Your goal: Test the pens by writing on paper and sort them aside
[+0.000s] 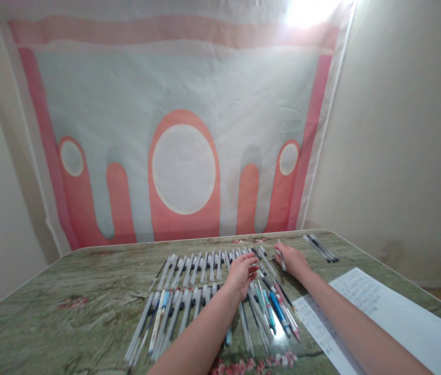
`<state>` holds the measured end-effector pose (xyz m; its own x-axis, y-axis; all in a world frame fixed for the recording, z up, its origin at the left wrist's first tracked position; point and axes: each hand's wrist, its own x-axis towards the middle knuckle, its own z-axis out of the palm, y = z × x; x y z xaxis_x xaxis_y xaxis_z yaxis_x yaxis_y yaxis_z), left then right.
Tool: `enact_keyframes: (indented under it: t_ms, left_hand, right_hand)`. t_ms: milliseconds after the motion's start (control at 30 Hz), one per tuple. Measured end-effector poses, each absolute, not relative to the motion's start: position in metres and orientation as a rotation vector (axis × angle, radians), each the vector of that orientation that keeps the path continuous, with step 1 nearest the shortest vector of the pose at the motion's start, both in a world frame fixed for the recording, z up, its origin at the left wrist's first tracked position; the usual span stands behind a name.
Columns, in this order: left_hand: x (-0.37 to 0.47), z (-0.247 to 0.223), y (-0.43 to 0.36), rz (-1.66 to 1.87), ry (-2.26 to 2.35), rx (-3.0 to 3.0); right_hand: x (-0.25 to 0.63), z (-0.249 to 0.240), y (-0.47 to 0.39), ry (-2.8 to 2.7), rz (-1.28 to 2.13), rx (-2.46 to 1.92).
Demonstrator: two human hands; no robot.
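Pens [186,271] lie before us in two rows on the green patterned table [48,333]. Our right hand [291,260] is mostly closed, pinching a slim pen [282,260] by the far row's right end. Our left hand [243,272] is half open, fingers curled, over the rows — we cannot tell whether it touches any. Written sheets [384,307] lie at right.

**Slim clear plastic pens [185,312] in two rows on a green marbled table [28,323]**

At the near row's right end lie slim multicoloured plastic pens [277,308]; farther right, flat white paper sheets [396,323]. Behind the table: a rectangular pink-and-grey cloth hanging [184,78].
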<state>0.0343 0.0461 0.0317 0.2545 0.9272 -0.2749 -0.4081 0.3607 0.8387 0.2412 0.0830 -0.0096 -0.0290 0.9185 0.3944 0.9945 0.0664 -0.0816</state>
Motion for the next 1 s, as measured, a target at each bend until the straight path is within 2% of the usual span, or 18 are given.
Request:
enact_keyframes:
  t_ms: [267,600,800,1000]
  left_hand:
    - [0.035,0.029,0.048,1.029,0.869,0.690]
    - [0.037,0.025,0.049,1.131,0.867,0.763]
    - [0.036,0.020,0.051,1.154,0.771,0.809]
    - [0.033,0.021,0.058,1.231,0.710,0.597]
  right_hand:
    - [0.245,-0.017,0.087,-1.900,-0.253,-1.821]
    - [0.203,0.022,0.071,-1.951,-0.026,-1.056]
    - [0.170,0.036,0.050,-2.033,0.004,-0.898]
    - [0.168,0.033,0.044,-2.010,0.035,-0.882]
